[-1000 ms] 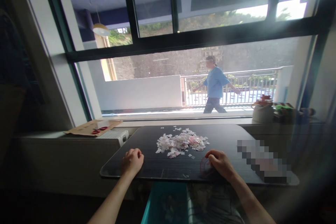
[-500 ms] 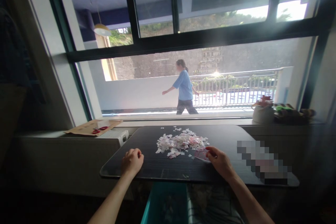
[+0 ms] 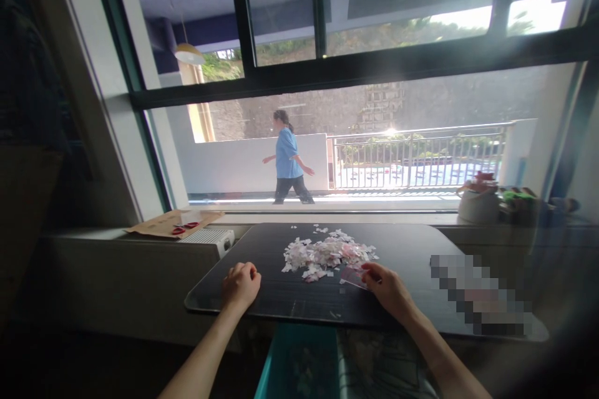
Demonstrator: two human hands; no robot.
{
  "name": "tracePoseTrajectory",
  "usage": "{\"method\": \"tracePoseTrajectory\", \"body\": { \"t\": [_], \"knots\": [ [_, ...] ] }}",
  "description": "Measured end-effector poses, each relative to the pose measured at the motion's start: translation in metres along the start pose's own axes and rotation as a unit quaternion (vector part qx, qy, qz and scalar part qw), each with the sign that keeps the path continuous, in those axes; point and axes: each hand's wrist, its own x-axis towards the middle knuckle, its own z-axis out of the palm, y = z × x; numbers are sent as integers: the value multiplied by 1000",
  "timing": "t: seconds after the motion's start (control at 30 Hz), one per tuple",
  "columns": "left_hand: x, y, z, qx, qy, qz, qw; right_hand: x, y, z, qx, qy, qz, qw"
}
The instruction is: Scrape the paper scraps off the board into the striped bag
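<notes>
A loose heap of small white and pinkish paper scraps (image 3: 327, 250) lies on the dark tabletop (image 3: 299, 297). Between the thumb and fingers of my right hand (image 3: 389, 288) is a thin pinkish sheet (image 3: 352, 275), slanting over the heap's near right edge. My left hand (image 3: 241, 283) rests on the table left of the scraps, curled into a loose fist. Nothing sticks out of it, and its palm side is hidden.
Below the table edge stands a teal bin (image 3: 304, 358) with dim contents. Red-handled scissors (image 3: 185, 228) lie on brown paper (image 3: 154, 223) at the left sill. A white pot (image 3: 478, 204) stands on the right sill. Outside the window, a person in blue (image 3: 287, 156) walks.
The pinkish sheet has shifted slightly left and shows more in my right hand. My left fist stays by the heap. The person outside has walked left.
</notes>
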Motion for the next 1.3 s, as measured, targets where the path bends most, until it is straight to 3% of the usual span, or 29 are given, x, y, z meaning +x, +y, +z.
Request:
{"method": "tracePoseTrajectory", "body": {
  "t": [0.2, 0.37, 0.57, 0.8, 1.3],
  "knots": [
    [0, 1, 0, 7, 3, -4, 1000, -16, -18, 12, 16, -49, -33, 998],
    [-1, 0, 0, 3, 3, -1, 1000, -20, -16, 10, 7, -1, -11, 1000],
    [1, -1, 3, -1, 5, -1, 1000, -25, -19, 14, 35, -87, -47, 994],
    [1, -3, 3, -7, 6, 7, 1000, -22, -21, 15, 27, -59, -34, 997],
    [1, -2, 4, -4, 8, 2, 1000, -33, -37, 21, 50, -132, -68, 988]
  ]
}}
